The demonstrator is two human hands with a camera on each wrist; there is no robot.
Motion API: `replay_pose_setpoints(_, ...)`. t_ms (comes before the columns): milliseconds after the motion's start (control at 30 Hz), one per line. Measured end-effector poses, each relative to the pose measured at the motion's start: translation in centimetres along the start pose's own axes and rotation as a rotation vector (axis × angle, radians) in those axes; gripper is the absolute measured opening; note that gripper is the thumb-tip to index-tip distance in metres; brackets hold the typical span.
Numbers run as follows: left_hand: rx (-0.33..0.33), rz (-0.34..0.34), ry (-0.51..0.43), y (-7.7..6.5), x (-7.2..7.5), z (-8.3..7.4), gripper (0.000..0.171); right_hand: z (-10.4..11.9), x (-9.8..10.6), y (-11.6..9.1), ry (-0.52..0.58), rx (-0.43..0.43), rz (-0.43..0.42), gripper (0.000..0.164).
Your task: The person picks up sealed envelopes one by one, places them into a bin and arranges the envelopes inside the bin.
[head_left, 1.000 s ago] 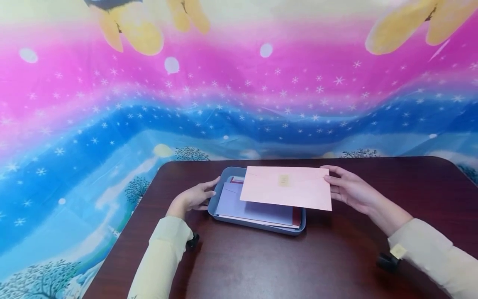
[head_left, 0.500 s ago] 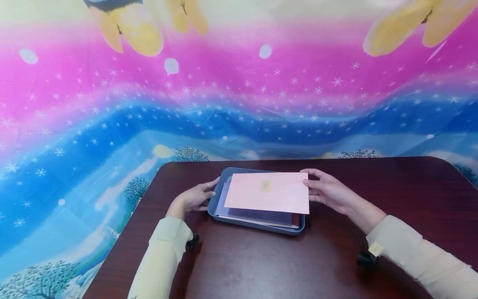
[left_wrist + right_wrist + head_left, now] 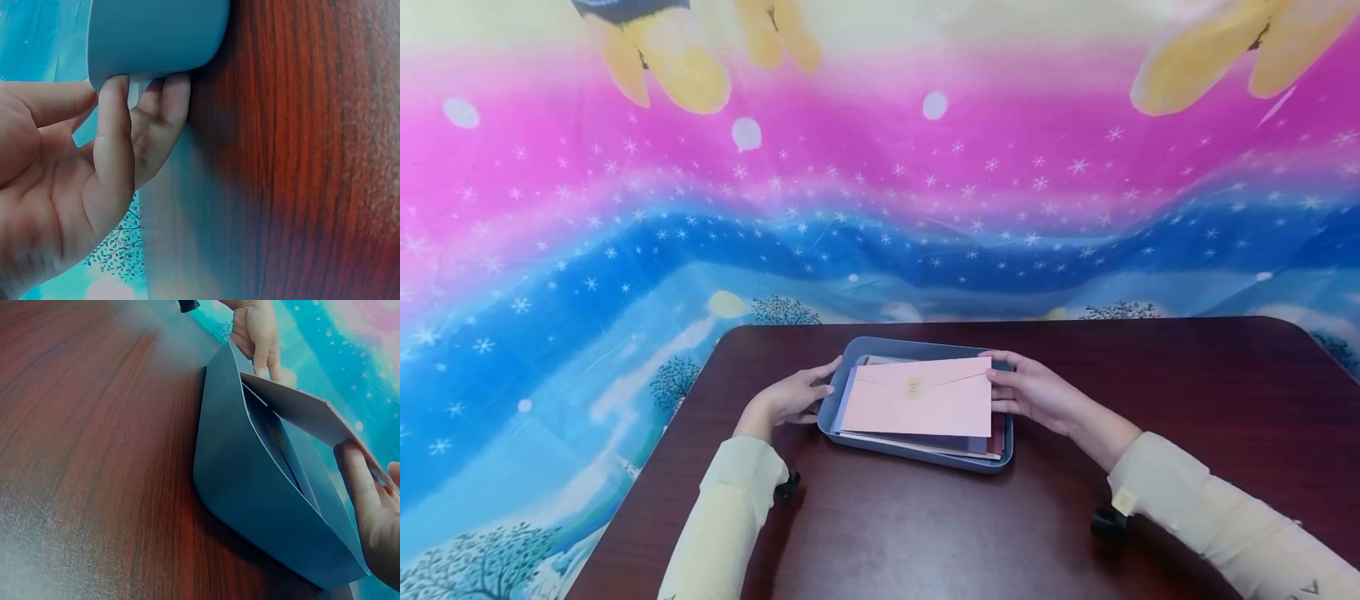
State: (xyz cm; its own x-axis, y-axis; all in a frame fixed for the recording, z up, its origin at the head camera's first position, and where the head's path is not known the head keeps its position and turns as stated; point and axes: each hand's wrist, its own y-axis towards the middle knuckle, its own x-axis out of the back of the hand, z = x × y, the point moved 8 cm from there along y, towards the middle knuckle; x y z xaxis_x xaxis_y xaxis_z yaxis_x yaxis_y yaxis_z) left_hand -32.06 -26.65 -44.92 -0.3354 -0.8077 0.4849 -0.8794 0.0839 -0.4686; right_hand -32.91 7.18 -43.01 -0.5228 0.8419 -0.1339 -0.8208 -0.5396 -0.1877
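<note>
A pink envelope with a small yellowish seal lies tilted over a stack in the grey-blue tray. My right hand pinches its right edge, thumb on top and fingers beneath. In the right wrist view, that held side of the envelope stands above the tray rim, and its far end dips inside. Below it shows a lavender envelope, with dark red and white edges of other paper items. My left hand rests its fingertips against the tray's left wall, seen close up in the left wrist view.
The tray stands toward the back of a dark reddish-brown wooden table. A colourful cloth backdrop with snowflakes hangs behind the table. A black wrist device sits under the right sleeve.
My right hand has brought the pink envelope leftward and down, from above the tray's right side to over the stack. The left hand and the tray have stayed in place.
</note>
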Motion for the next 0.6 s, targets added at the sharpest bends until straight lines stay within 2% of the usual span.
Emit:
replay_pose_setpoints(433,0.005,0.005,0.002,0.2,0.2,0.1,0.063,0.6,-0.2,-1.9,0.011,-0.061,0.061,0.071)
replay_pose_setpoints(600,0.004,0.009,-0.010,0.2,0.0,0.1,0.063,1.2,0.3,-2.9,0.047,-0.027,0.100,0.068)
